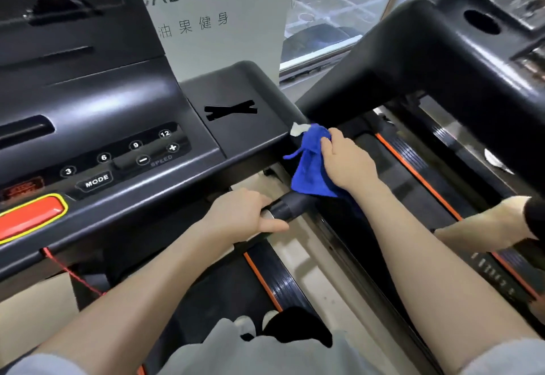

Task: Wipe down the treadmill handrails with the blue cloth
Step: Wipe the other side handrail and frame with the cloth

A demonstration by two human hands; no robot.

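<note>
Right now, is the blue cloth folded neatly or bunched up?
Bunched up: the blue cloth hangs crumpled under the right hand on the handrail.

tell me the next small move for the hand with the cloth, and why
Probably slide the right hand and the blue cloth down along the handrail toward the left hand. The cloth is pressed at the rail's upper end, by the console corner, while the dark stretch of rail between the two hands lies uncovered. The left hand grips the rail lower down and may need to shift away.
</note>
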